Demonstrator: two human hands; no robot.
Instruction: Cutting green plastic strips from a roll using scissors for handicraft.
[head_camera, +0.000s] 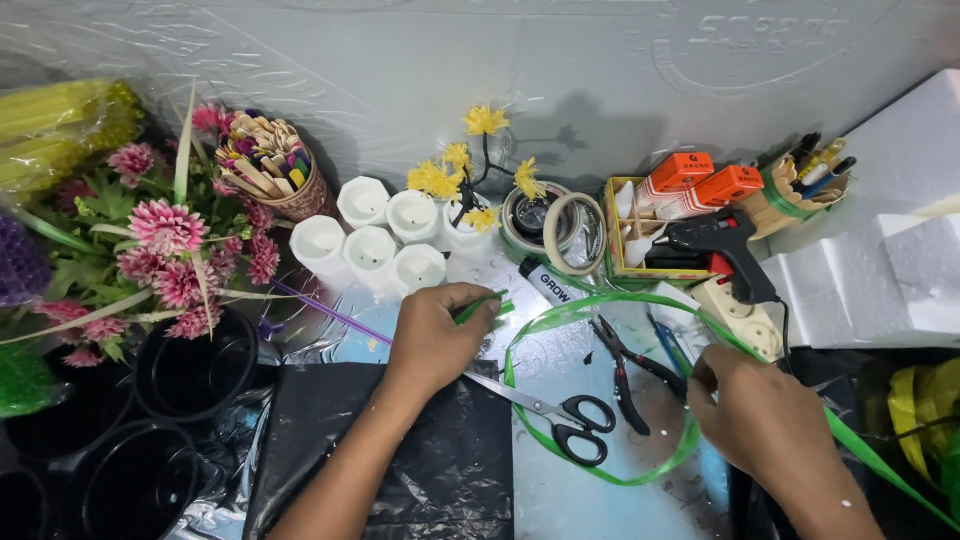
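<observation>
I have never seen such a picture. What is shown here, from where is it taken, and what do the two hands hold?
One camera, worn on the person's head, looks down at a craft table. No machine: these are two bare hands. The left hand pinches one end of a green ribbon, which loops across the table. The right hand grips the ribbon farther along. Between them lie scissors and pliers. Behind stand white pots, a glue gun, tape rolls and pink flowers.

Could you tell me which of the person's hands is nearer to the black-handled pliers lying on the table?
The right hand: it rests just right of the black-handled pliers, almost touching them. The left hand is farther off, left of them, holding green ribbon.
</observation>
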